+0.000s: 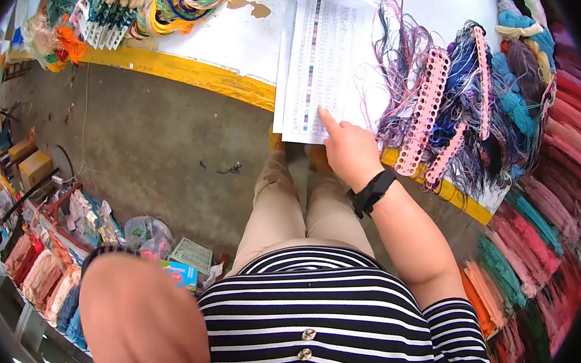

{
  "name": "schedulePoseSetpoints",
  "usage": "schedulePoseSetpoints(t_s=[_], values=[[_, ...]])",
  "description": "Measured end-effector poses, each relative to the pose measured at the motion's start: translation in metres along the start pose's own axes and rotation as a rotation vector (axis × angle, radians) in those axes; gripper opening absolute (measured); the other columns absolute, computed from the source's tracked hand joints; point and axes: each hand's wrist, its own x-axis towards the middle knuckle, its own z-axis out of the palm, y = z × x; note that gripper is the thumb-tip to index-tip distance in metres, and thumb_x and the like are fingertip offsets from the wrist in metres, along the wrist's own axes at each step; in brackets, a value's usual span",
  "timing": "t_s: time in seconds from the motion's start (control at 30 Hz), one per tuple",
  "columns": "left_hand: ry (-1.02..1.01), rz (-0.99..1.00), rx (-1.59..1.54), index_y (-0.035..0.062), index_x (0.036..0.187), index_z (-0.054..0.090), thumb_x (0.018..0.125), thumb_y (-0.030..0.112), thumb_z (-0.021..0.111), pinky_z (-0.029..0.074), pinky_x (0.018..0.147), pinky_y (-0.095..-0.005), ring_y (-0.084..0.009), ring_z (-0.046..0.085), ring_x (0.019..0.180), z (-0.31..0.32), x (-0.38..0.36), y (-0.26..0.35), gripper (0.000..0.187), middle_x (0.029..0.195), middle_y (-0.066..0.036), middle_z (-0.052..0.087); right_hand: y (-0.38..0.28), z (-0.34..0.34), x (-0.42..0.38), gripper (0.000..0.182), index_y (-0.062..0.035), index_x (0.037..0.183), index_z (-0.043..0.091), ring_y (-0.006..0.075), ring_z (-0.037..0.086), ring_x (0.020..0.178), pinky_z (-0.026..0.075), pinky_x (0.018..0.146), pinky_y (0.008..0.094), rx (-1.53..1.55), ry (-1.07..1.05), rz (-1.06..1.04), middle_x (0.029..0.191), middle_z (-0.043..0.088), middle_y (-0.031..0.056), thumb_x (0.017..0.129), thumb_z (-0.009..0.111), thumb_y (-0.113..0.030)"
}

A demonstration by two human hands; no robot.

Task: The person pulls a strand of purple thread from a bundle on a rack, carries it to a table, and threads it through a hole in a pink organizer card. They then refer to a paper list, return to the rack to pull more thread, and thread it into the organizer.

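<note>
Careful: printed chart (335,61) overhangs table edge (196,78); right hand (350,155), index extended, could bend it by pressing. Other fingers unclear; left hand (144,317) blurred, can't tell.

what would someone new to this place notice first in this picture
Probably the pointing right hand, its index finger over the printed sheet at the front edge of the white table. Just right of the sheet, pink strips lined with holes lie among tangled blue and purple threads. Bright red, pink and green skeins crowd the right side of the view.
</note>
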Motion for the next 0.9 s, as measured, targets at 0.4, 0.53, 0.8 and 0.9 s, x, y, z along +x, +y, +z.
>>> schedulePoseSetpoints(t_s=[0.4, 0.53, 0.8, 0.9], values=[[1.765, -0.27, -0.136, 0.0011, 0.133, 0.044, 0.097, 0.029, 0.05, 0.051, 0.089, -0.034, -0.0195, 0.059, 0.104, 0.148, -0.212, -0.151, 0.046, 0.126, -0.013, 0.056, 0.008, 0.001, -0.02, 0.061, -0.0092, 0.137, 0.042, 0.0284, 0.06, 0.083, 0.044, 0.074, 0.0432, -0.064, -0.018, -0.122, 0.09, 0.061, 0.0108, 0.077, 0.053, -0.002], [2.09, -0.282, -0.305, 0.0093, 0.131, 0.049, 0.096, 0.03, 0.052, 0.051, 0.083, -0.0337, -0.0185, 0.06, 0.098, 0.251, -0.261, -0.208, 0.041, 0.121, -0.007, 0.059, 0.01, 0.0, -0.016, 0.061, -0.0079, 0.137, 0.041, 0.0284, 0.061, 0.083, 0.044, 0.074, 0.0434, -0.066, -0.021, -0.139, 0.091, 0.061, 0.0108, 0.077, 0.053, -0.003], [2.492, -0.42, -0.524, 0.0135, 0.125, 0.054, 0.092, 0.032, 0.058, 0.05, 0.075, -0.032, -0.0146, 0.061, 0.089, 0.379, -0.276, -0.256, 0.038, 0.111, -0.003, 0.064, 0.007, -0.001, -0.024, 0.063, -0.0062, 0.138, 0.04, 0.0279, 0.057, 0.089, 0.044, 0.077, 0.0428, -0.109, -0.045, -0.17, 0.096, 0.057, 0.0115, 0.076, 0.056, -0.004], [2.502, -0.404, -0.509, 0.0121, 0.126, 0.053, 0.093, 0.03, 0.058, 0.05, 0.076, -0.032, -0.0151, 0.061, 0.088, 0.376, -0.264, -0.257, 0.038, 0.11, -0.003, 0.064, 0.008, -0.001, -0.025, 0.064, -0.0074, 0.137, 0.041, 0.0284, 0.056, 0.09, 0.044, 0.077, 0.0426, -0.078, -0.036, -0.178, 0.096, 0.056, 0.0117, 0.075, 0.056, -0.002]])
